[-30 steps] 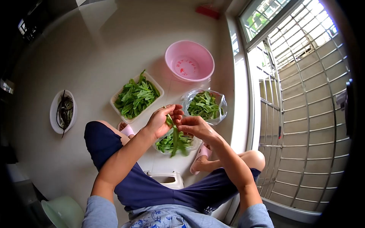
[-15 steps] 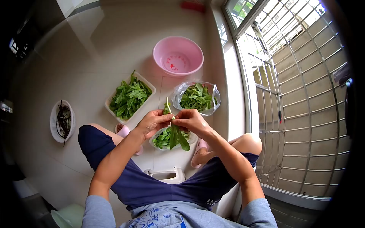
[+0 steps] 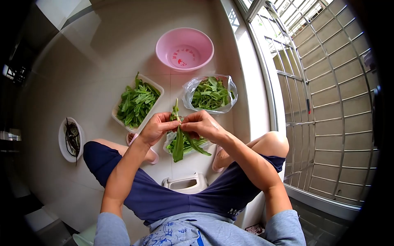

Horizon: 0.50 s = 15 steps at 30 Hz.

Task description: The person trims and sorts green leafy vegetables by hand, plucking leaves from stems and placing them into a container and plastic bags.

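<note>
Between my fingertips is a leafy green stalk (image 3: 178,146), its pale stem pointing up and its long leaves hanging down. My left hand (image 3: 156,128) pinches it from the left, and my right hand (image 3: 202,124) pinches it from the right, the fingertips almost touching. Right below, partly hidden by the hands and leaves, a bag of greens (image 3: 189,146) lies on the floor between my feet. Beyond my left hand stands a rectangular container (image 3: 159,92) heaped with leafy greens. Past my right hand sits a clear plastic bag (image 3: 232,88) of greens.
A pink basin (image 3: 184,49) stands at the far side. At the left is a white oval basket (image 3: 62,140) with dark, thin strands. A pale stool (image 3: 200,184) is between my legs. A window with metal bars (image 3: 312,123) runs along the right.
My hands have come together on the stalk, which was held lower and blurred before; its leaves now hang spread apart. The view has shifted, so the basin and containers appear higher.
</note>
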Available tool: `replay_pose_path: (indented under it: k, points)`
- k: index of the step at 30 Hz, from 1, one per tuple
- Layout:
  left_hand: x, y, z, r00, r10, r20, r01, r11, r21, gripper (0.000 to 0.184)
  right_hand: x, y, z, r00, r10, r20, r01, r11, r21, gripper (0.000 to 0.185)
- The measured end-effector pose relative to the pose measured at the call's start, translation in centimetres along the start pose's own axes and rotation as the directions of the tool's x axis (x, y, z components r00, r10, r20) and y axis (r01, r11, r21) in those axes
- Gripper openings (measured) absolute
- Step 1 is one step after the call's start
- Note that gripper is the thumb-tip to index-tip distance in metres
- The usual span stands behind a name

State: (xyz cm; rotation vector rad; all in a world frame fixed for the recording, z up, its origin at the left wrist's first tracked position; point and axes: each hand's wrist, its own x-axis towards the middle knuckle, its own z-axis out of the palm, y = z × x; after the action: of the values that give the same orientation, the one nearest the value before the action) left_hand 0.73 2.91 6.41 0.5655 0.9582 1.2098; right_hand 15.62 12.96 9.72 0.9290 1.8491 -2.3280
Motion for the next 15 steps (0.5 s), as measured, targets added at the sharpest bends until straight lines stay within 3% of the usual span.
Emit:
replay_pose_path:
  k: [2, 4, 5, 11, 15]
  points:
    - [-0.1, 0.2, 0.3, 1.0, -0.009, -0.014, 0.009, 0.999, -0.049, 0.011, 0.2, 0.2, -0.2, 0.999, 0.014, 0.037, -0.017, 0.996, 0.088, 0.015]
    - [-0.1, 0.4, 0.5, 0.999, -0.016, -0.027, 0.013, 0.995, -0.096, 0.012, 0.6, 1.1, -0.5, 0.985, 0.102, 0.137, -0.151, 0.897, 0.416, 0.012]
    - [-0.1, 0.4, 0.5, 0.999, -0.016, -0.03, 0.012, 0.991, -0.133, 0.012, 0.7, 1.4, -0.6, 0.974, 0.099, 0.202, -0.189, 0.85, 0.492, 0.01]
    - [-0.2, 0.6, 0.5, 0.999, -0.032, -0.015, 0.028, 0.98, -0.197, 0.011, 1.0, 2.6, -0.2, 0.949, 0.035, 0.312, -0.245, 0.704, 0.666, 0.009]
    - [-0.3, 0.7, 0.7, 0.999, -0.033, -0.039, 0.022, 0.968, -0.25, 0.008, 1.4, 3.1, 0.1, 0.951, 0.0, 0.309, -0.221, 0.7, 0.679, 0.01]
